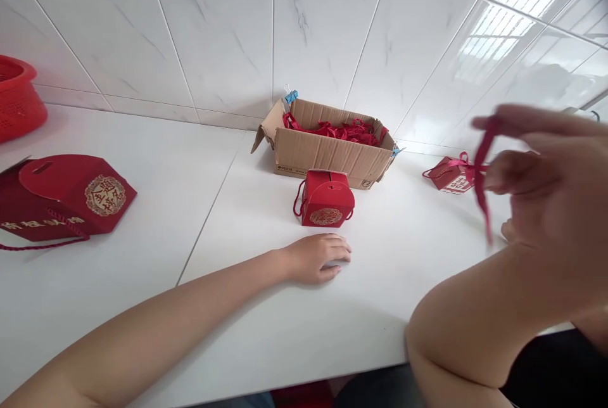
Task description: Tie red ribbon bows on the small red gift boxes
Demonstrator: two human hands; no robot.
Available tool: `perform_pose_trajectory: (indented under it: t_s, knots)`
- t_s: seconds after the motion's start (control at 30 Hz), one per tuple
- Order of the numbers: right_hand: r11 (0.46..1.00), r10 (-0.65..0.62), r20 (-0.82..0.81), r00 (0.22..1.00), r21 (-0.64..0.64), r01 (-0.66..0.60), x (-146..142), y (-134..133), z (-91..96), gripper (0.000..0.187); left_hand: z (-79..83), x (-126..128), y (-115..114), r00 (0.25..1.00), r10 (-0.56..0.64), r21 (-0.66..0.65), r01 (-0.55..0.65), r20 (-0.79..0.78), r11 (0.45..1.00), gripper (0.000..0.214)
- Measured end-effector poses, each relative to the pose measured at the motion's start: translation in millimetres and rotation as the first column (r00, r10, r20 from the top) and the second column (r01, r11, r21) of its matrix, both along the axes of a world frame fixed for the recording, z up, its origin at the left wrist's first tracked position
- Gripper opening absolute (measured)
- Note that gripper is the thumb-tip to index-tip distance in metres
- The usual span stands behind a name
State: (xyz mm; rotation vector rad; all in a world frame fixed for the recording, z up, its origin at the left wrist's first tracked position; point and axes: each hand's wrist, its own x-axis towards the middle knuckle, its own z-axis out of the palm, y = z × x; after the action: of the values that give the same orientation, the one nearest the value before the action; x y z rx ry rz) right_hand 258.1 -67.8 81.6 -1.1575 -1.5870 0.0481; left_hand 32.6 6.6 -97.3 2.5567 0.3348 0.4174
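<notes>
My left hand (pixel 319 258) lies palm down on the white table, fingers loosely curled and apart, holding nothing. Just beyond it stands a small red gift box (pixel 327 202) with gold print and red cord handles; the hand and the box do not touch. At the right, close to the camera, my right hand (pixel 546 173) is raised and blurred. A strip of red ribbon (pixel 482 173) hangs from its pinched fingers. Behind it a smaller red box (pixel 453 175) with a pink-red bow is partly covered by the hand.
Against the tiled wall (pixel 228 28) stands an open cardboard box (pixel 327 153) full of red ribbons (pixel 349 132), with blue clips on its corners. A large red gift box (pixel 71 199) lies at the left, near a red plastic basket (pixel 19 107). Dark cloth (pixel 560 370) shows lower right.
</notes>
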Motion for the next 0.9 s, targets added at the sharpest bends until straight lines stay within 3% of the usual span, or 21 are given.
perform_pose_trajectory:
  t_s: [0.1, 0.17, 0.27, 0.33, 0.37, 0.4, 0.43, 0.53, 0.6, 0.63, 0.7, 0.77, 0.8, 0.9]
  knots:
    - [0.992, -0.125, -0.069, 0.99, -0.023, 0.123, -18.5, 10.4, -2.0, 0.028, 0.2, -0.5, -0.1, 1.0, 0.002, 0.008, -0.003, 0.022, 1.0, 0.026]
    - [0.976, -0.217, -0.159, 0.963, -0.058, 0.21, -18.6, 22.6, -14.2, 0.025, 1.2, -1.0, -0.6, 1.0, 0.007, 0.007, -0.007, 0.018, 1.0, 0.026]
    - [0.947, -0.322, -0.238, 0.916, -0.091, 0.309, 2.4, 46.4, -52.0, 0.019, 2.7, -1.7, -0.9, 1.0, 0.016, 0.004, -0.016, 0.01, 1.0, 0.026]
    - [0.899, -0.429, -0.212, 0.878, -0.196, 0.392, 23.2, 61.3, -84.7, 0.025, 3.0, -1.8, -0.7, 1.0, 0.019, 0.003, -0.019, 0.009, 1.0, 0.027]
    - [0.85, -0.486, -0.113, 0.867, -0.294, 0.438, 33.1, 67.1, -100.6, 0.028, 3.1, -1.7, -0.4, 1.0, 0.016, 0.002, -0.016, 0.004, 1.0, 0.027]
    - [0.767, -0.498, 0.062, 0.865, -0.434, 0.473, 41.9, 71.5, -115.0, 0.029, 3.2, -1.6, -0.1, 1.0, 0.013, 0.002, -0.013, -0.005, 1.0, 0.027]
    - [0.654, -0.43, 0.253, 0.867, -0.574, 0.492, 48.9, 74.4, -127.3, 0.027, 3.4, -1.4, 0.2, 1.0, 0.01, 0.002, -0.01, -0.016, 1.0, 0.028]
    - [0.525, -0.307, 0.362, 0.88, -0.707, 0.474, 58.9, 76.7, -149.0, 0.022, 4.7, -0.8, 1.0, 0.999, 0.02, 0.003, -0.02, -0.04, 1.0, 0.029]
    - [0.528, -0.309, 0.372, 0.875, -0.698, 0.483, 57.0, 76.2, -153.3, 0.018, 5.6, -0.5, 1.4, 0.998, 0.026, 0.001, -0.026, -0.05, 1.0, 0.03]
    - [0.557, -0.316, 0.378, 0.87, -0.669, 0.493, 54.4, 76.2, -154.0, 0.021, 5.9, -0.5, 1.6, 0.998, 0.026, -0.001, -0.026, -0.055, 1.0, 0.03]
    - [0.665, -0.281, 0.399, 0.873, -0.575, 0.477, 47.5, 77.1, -155.5, 0.039, 5.8, -0.5, 1.9, 0.998, 0.023, -0.004, -0.024, -0.066, 1.0, 0.03]
    - [0.773, -0.119, 0.441, 0.89, -0.521, 0.362, 41.2, 78.8, -158.4, 0.049, 4.6, -0.6, 1.4, 0.998, 0.019, 0.005, -0.019, -0.067, 1.0, 0.03]
    - [0.797, -0.017, 0.451, 0.892, -0.532, 0.284, 39.0, 79.5, -160.3, 0.047, 3.9, -0.7, 0.7, 0.998, 0.016, 0.022, -0.015, -0.059, 1.0, 0.029]
    - [0.77, 0.161, 0.409, 0.898, -0.621, 0.145, 36.3, 80.1, -165.3, 0.026, 2.8, -1.2, -1.5, 0.998, 0.002, 0.157, -0.013, 0.07, 0.987, 0.024]
